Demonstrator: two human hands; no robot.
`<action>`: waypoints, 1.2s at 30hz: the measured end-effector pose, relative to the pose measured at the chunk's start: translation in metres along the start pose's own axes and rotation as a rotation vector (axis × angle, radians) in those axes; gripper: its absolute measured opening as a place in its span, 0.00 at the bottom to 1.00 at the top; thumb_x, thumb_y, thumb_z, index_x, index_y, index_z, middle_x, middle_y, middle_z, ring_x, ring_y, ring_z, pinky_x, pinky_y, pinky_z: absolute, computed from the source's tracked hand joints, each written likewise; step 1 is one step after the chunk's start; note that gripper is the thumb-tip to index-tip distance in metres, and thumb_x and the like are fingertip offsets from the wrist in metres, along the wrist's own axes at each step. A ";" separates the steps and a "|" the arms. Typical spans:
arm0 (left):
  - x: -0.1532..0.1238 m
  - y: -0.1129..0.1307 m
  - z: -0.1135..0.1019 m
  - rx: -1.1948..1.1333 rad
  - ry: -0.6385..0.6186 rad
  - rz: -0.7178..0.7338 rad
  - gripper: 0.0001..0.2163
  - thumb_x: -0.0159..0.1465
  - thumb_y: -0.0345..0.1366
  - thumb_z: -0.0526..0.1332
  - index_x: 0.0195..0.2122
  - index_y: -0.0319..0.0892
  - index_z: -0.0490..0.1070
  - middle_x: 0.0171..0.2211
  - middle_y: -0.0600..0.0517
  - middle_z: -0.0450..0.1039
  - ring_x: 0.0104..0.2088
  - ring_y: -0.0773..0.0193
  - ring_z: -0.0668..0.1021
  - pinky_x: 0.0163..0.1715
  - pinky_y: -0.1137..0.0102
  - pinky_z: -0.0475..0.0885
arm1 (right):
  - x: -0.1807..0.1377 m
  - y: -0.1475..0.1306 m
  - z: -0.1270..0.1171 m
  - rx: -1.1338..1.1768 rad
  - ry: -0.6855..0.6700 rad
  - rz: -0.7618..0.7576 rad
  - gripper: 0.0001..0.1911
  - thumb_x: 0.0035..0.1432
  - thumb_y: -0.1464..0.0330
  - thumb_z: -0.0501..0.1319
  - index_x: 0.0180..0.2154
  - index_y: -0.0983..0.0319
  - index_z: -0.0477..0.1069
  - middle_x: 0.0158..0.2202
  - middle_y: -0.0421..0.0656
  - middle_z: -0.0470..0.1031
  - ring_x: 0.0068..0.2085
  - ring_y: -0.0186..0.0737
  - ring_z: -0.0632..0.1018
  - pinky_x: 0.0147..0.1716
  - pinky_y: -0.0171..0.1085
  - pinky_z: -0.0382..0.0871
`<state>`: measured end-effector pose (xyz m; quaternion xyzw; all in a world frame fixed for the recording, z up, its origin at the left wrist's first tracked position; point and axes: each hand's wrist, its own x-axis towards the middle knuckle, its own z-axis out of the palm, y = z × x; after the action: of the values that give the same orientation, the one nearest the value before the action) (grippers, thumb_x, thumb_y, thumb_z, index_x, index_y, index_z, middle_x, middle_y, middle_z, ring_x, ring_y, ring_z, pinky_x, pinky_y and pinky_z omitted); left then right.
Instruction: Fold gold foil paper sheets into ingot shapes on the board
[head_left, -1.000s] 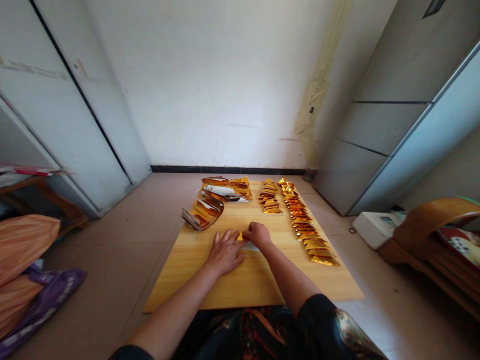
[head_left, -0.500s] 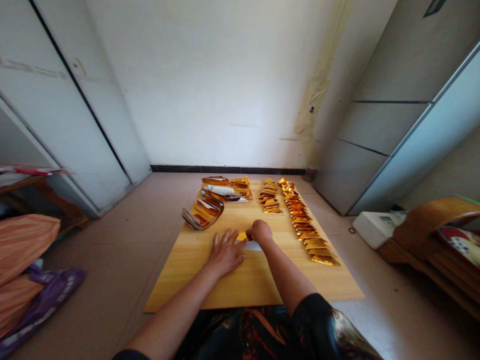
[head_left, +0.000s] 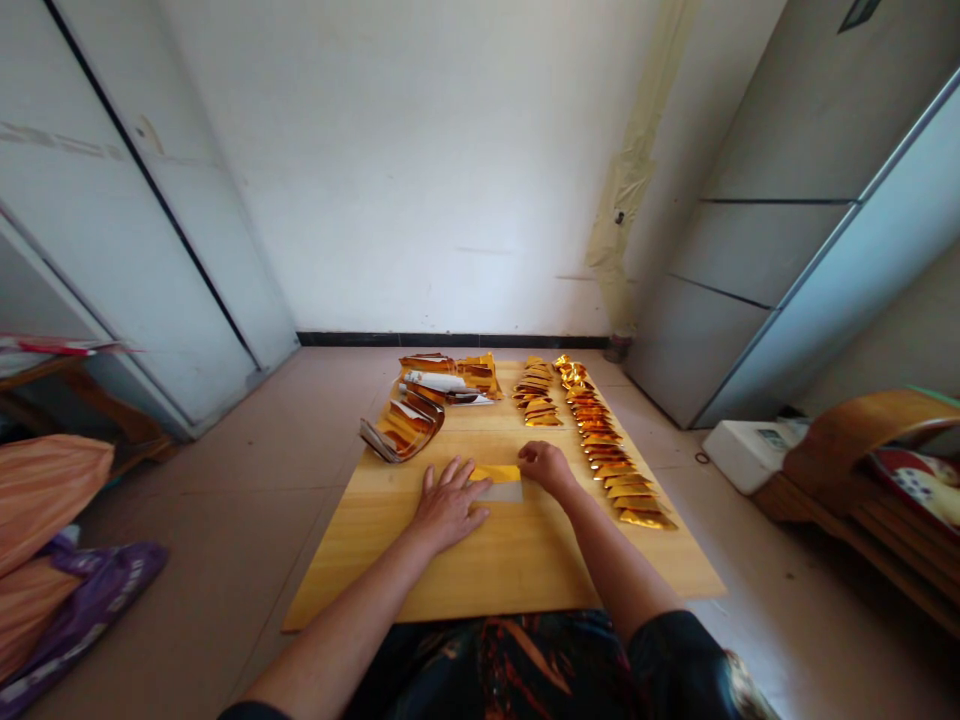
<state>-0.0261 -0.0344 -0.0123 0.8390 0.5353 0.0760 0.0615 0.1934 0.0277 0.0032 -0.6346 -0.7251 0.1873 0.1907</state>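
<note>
A small sheet of gold foil paper (head_left: pixel 499 473) lies on the wooden board (head_left: pixel 517 570), its top strip gold and the lower strip (head_left: pixel 504 492) pale grey-white, as if folded over. My left hand (head_left: pixel 448 507) rests flat with fingers spread, its fingertips on the sheet's left part. By the sheet's upper right corner is my right hand (head_left: pixel 549 466), fingers bent and drawn together. Whether those fingertips pinch anything is hidden.
Folded gold foil pieces stand in a long row (head_left: pixel 600 435) along the board's right side, with a shorter row (head_left: pixel 536 390) beside it. Bundles of foil sheets (head_left: pixel 409 425) and a white roll (head_left: pixel 435 381) lie at the back left. A wall stands behind.
My right hand has slid right along the paper's upper edge to its right end, uncovering the gold strip. My left hand has stayed on the sheet.
</note>
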 end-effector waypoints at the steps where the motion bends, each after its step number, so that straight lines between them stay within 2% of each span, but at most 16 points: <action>1: 0.001 -0.001 0.000 -0.003 0.000 0.004 0.22 0.60 0.48 0.57 0.56 0.60 0.61 0.64 0.48 0.53 0.64 0.48 0.53 0.56 0.39 0.45 | -0.005 0.004 0.000 0.050 -0.018 -0.109 0.13 0.48 0.73 0.62 0.38 0.61 0.77 0.38 0.43 0.76 0.38 0.35 0.76 0.39 0.31 0.67; 4: 0.004 -0.007 -0.001 -0.012 -0.004 0.023 0.21 0.59 0.49 0.58 0.55 0.59 0.62 0.64 0.48 0.54 0.64 0.48 0.53 0.56 0.39 0.45 | -0.019 0.012 -0.001 0.082 -0.084 -0.334 0.15 0.49 0.71 0.63 0.42 0.59 0.77 0.47 0.44 0.72 0.43 0.36 0.75 0.44 0.32 0.66; 10: 0.009 -0.008 -0.012 0.029 0.076 0.125 0.18 0.58 0.46 0.59 0.50 0.54 0.67 0.63 0.48 0.55 0.63 0.48 0.56 0.56 0.39 0.45 | -0.029 0.003 -0.003 -0.174 -0.110 -0.561 0.10 0.54 0.71 0.60 0.38 0.59 0.78 0.43 0.46 0.73 0.43 0.41 0.73 0.46 0.38 0.65; 12: 0.011 -0.004 -0.018 0.043 0.110 0.190 0.16 0.58 0.44 0.60 0.47 0.50 0.69 0.60 0.48 0.60 0.60 0.49 0.60 0.58 0.43 0.46 | -0.029 0.000 -0.003 -0.212 -0.087 -0.598 0.09 0.55 0.71 0.60 0.37 0.60 0.78 0.44 0.48 0.72 0.43 0.41 0.73 0.46 0.39 0.64; 14: 0.015 0.001 -0.022 0.035 0.076 0.246 0.13 0.57 0.39 0.60 0.43 0.45 0.71 0.50 0.48 0.69 0.52 0.54 0.69 0.57 0.52 0.56 | -0.028 -0.002 -0.002 -0.213 -0.077 -0.631 0.10 0.56 0.72 0.59 0.36 0.61 0.78 0.43 0.48 0.73 0.42 0.41 0.73 0.46 0.39 0.64; 15: 0.017 0.003 -0.024 0.029 0.044 0.255 0.11 0.57 0.37 0.59 0.41 0.43 0.72 0.46 0.47 0.71 0.48 0.56 0.71 0.54 0.57 0.62 | -0.028 -0.001 -0.002 -0.206 -0.080 -0.644 0.10 0.56 0.72 0.58 0.37 0.61 0.78 0.43 0.47 0.73 0.42 0.40 0.73 0.45 0.39 0.64; 17: 0.021 0.006 -0.025 0.020 0.015 0.266 0.09 0.57 0.34 0.59 0.39 0.42 0.72 0.40 0.48 0.72 0.42 0.59 0.73 0.47 0.63 0.68 | -0.027 0.001 -0.002 -0.184 -0.098 -0.658 0.10 0.55 0.74 0.59 0.38 0.61 0.78 0.42 0.47 0.74 0.41 0.39 0.73 0.45 0.38 0.64; 19: 0.022 0.007 -0.023 0.018 0.020 0.289 0.08 0.57 0.32 0.58 0.37 0.42 0.72 0.38 0.48 0.71 0.40 0.60 0.73 0.43 0.66 0.69 | -0.026 0.004 -0.002 -0.158 -0.123 -0.657 0.11 0.53 0.73 0.61 0.39 0.61 0.77 0.42 0.47 0.74 0.42 0.39 0.74 0.46 0.38 0.64; 22: 0.022 0.008 -0.019 0.010 0.038 0.321 0.07 0.58 0.31 0.57 0.35 0.42 0.73 0.36 0.49 0.71 0.39 0.61 0.73 0.43 0.67 0.68 | -0.023 0.008 -0.004 -0.108 -0.162 -0.630 0.14 0.49 0.69 0.66 0.41 0.60 0.77 0.44 0.46 0.74 0.43 0.41 0.74 0.46 0.38 0.65; 26: 0.020 0.012 -0.014 -0.024 0.073 0.282 0.05 0.58 0.33 0.58 0.32 0.41 0.73 0.37 0.49 0.71 0.41 0.60 0.72 0.43 0.67 0.68 | -0.020 0.011 -0.004 -0.051 -0.184 -0.591 0.18 0.45 0.67 0.69 0.42 0.59 0.77 0.44 0.46 0.74 0.43 0.41 0.74 0.45 0.37 0.66; 32: 0.021 0.021 -0.008 -0.053 0.131 0.208 0.04 0.58 0.35 0.60 0.32 0.41 0.72 0.34 0.49 0.71 0.40 0.60 0.72 0.41 0.67 0.69 | -0.019 0.014 0.003 0.000 -0.124 -0.588 0.12 0.51 0.68 0.64 0.40 0.59 0.77 0.41 0.46 0.74 0.41 0.38 0.74 0.43 0.36 0.66; 36: 0.022 0.025 0.000 0.019 0.175 0.173 0.04 0.61 0.33 0.57 0.33 0.40 0.71 0.35 0.48 0.72 0.39 0.60 0.73 0.41 0.66 0.69 | -0.020 0.017 0.006 0.045 -0.097 -0.555 0.11 0.54 0.66 0.63 0.40 0.59 0.78 0.41 0.45 0.73 0.41 0.37 0.75 0.43 0.35 0.67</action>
<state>0.0054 -0.0252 -0.0058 0.8728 0.4648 0.1489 -0.0001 0.2065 0.0098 -0.0116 -0.3978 -0.8750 0.1742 0.2138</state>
